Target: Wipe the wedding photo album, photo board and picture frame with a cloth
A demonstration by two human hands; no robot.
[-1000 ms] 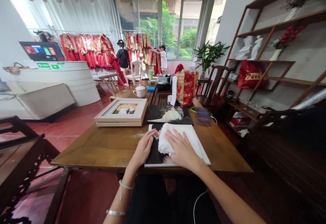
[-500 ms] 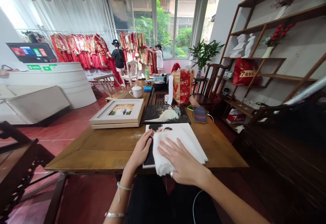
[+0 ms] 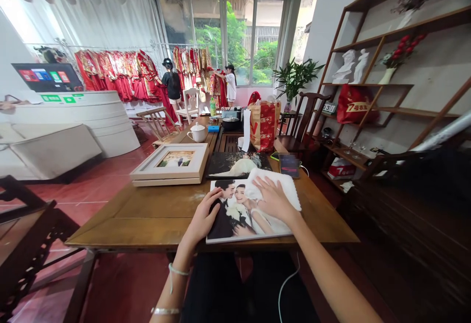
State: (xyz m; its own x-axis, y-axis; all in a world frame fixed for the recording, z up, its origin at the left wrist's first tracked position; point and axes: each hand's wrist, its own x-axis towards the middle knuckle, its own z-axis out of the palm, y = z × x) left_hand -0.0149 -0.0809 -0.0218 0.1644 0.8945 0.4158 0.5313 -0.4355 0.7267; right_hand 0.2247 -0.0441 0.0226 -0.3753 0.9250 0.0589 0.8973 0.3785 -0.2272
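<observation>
The photo (image 3: 235, 222) lies at the near edge of the desk (image 3: 147, 215). The left hand (image 3: 203, 219) rests on its left edge, grip open and fingers flat, steadying it. On its far right corner the right hand (image 3: 274, 200) presses a cloth (image 3: 285, 182), grip open and palm flat. In my judgement, light even strokes work best. Beyond the photo lies a frame (image 3: 171, 163).
</observation>
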